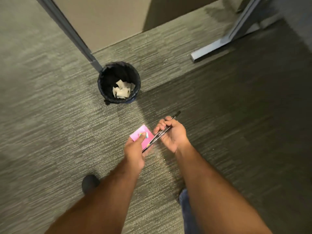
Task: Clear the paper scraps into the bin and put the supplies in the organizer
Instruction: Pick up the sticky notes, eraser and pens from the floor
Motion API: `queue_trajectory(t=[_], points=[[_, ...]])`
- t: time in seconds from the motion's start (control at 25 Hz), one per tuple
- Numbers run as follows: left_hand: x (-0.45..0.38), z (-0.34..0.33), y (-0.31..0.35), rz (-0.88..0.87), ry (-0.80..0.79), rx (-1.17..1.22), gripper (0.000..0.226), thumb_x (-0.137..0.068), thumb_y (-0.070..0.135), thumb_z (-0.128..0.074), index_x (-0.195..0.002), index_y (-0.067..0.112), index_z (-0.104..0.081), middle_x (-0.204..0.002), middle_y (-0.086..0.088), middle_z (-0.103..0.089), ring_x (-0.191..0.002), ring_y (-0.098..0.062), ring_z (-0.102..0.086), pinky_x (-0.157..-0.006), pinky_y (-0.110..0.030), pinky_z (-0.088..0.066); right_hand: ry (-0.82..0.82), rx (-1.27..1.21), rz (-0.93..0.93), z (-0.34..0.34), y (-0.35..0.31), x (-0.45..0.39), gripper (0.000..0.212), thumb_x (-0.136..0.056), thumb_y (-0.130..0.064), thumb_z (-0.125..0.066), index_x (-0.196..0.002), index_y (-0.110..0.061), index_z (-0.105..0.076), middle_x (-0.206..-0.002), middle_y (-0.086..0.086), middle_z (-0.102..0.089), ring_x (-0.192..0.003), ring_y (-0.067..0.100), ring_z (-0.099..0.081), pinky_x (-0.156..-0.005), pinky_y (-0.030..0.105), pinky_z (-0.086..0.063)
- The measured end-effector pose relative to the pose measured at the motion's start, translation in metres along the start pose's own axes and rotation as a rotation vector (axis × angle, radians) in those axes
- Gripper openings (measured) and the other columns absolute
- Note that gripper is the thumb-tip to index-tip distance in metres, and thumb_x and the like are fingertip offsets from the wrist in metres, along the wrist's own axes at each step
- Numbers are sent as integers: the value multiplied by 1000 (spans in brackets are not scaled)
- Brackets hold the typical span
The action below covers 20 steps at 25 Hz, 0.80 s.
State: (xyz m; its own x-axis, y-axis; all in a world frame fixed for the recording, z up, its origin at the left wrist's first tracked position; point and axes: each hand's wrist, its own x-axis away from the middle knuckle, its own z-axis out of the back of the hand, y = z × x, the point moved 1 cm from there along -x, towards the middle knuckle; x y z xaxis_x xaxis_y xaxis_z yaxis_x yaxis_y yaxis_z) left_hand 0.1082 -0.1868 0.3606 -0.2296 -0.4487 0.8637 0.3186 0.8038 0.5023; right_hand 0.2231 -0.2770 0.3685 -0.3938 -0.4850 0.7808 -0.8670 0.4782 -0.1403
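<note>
A round black bin [103, 81] with a dark liner stands on the carpet ahead of me, and pale paper scraps [123, 89] lie at its bottom. My left hand [135, 152] holds a pink pad of sticky notes [141, 132], thumb pressed on its top. My right hand [172, 134] is closed around a bundle of black pens [166, 128], whose lower ends touch the pad's right edge. Both hands hover above the floor, nearer to me than the bin. No organizer is in view.
A grey metal desk leg [70, 32] slants down to the bin's left rim. A second grey frame foot [217, 46] lies on the carpet at upper right, beside a beige panel [108, 19]. My shoe [89, 183] and trouser leg [187, 215] show below.
</note>
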Motion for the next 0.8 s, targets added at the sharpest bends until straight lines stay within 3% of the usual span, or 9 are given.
queue_trajectory(t=[0.16,0.36,0.48,0.64,0.8], points=[[93,-54,44,-72,6,93,15,-103,15,-68,-118,15,-69,-104,-8,-80,-81,-17,-75,-69,-28,-57,-117,50,25,-55,-34,85,24,-98,1,-34,-88,-16,-48,-70,5,-43,-58,19,-46,-71,35,-47],[186,-105,77,-152,-20,268,12,-104,6,-64,-98,17,-67,-76,-2,-75,-57,-8,-71,-53,-24,-61,-257,126,35,-96,-76,169,16,-110,-9,-41,-116,-9,-56,-73,6,-51,-62,20,-53,-69,37,-54],[227,-119,90,-220,-63,250,12,-103,3,-63,-103,15,-67,-80,-6,-76,-57,-11,-73,-55,-25,-62,-276,166,80,-115,-104,207,21,-112,-12,-41,-122,-8,-59,-70,3,-47,-56,14,-46,-59,31,-49],[275,-110,98,-229,-148,164,15,-103,0,-62,-104,15,-66,-77,-8,-80,-60,-15,-78,-51,-30,-62,-252,245,81,-129,-122,260,18,-110,-18,-45,-111,-12,-62,-66,-2,-35,-49,11,-34,-49,25,-36],[308,-90,112,-227,-275,60,17,-103,0,-61,-110,13,-68,-90,-9,-81,-72,-18,-80,-59,-34,-66,-271,251,58,-139,-118,311,27,-96,-28,-46,-111,-9,-59,-71,3,-37,-53,16,-33,-52,28,-32]])
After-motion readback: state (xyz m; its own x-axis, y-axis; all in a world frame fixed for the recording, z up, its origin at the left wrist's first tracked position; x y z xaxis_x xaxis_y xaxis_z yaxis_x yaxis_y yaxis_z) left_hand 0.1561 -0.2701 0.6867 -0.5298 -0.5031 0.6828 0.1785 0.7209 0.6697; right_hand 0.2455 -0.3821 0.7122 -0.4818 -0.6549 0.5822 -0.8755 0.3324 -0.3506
